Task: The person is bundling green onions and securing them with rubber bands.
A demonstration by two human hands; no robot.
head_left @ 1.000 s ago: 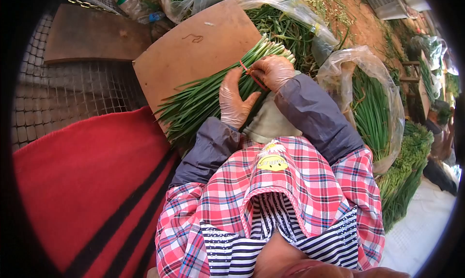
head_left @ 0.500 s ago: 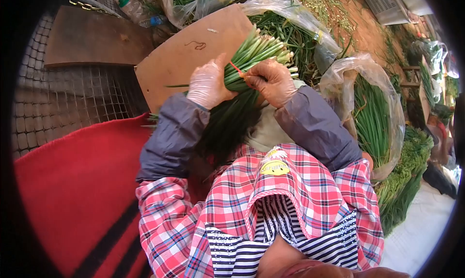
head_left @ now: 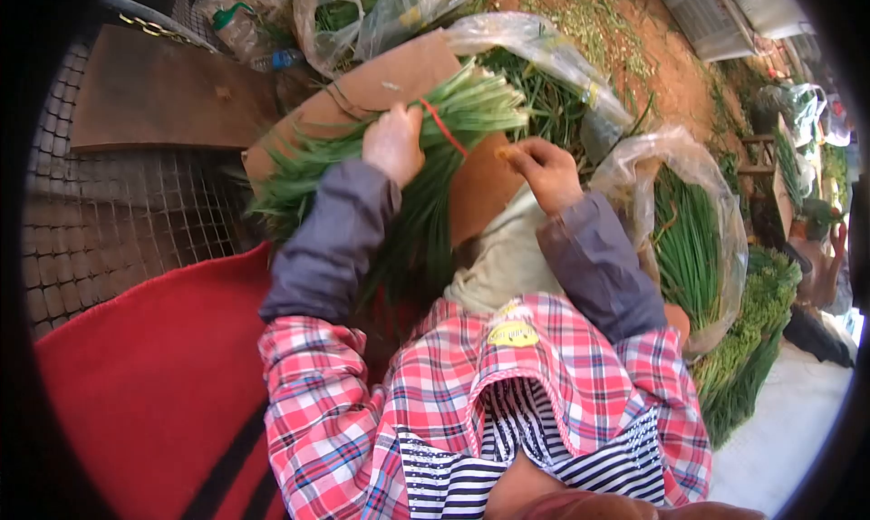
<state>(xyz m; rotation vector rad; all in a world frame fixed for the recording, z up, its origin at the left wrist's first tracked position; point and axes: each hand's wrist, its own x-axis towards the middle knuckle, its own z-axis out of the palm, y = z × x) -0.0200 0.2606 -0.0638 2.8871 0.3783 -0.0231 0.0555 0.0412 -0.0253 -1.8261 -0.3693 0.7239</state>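
Observation:
A thick bunch of chives (head_left: 476, 103), long green leaves with pale cut ends toward the upper right, lies tilted over a brown board (head_left: 480, 189). A red band (head_left: 441, 126) runs around it near the pale ends. My left hand (head_left: 394, 146), in a thin clear glove, is closed around the bunch just left of the band. To the right, my right hand (head_left: 548, 171) is held apart from the bunch. Its thumb and fingers are pinched, with an orange-yellow tint at the tips; anything between them is too small to make out.
Clear plastic bags of greens (head_left: 693, 239) stand at the right and along the top. Loose green stalks (head_left: 743, 348) lie at the lower right. A dark wooden board (head_left: 172, 90) and black mesh (head_left: 136, 203) are at the left, above a red cloth (head_left: 163, 366).
My right hand has come off the red band and moved right and down. The bunch has turned, its leaves now spreading left across the board, with my left hand still on it.

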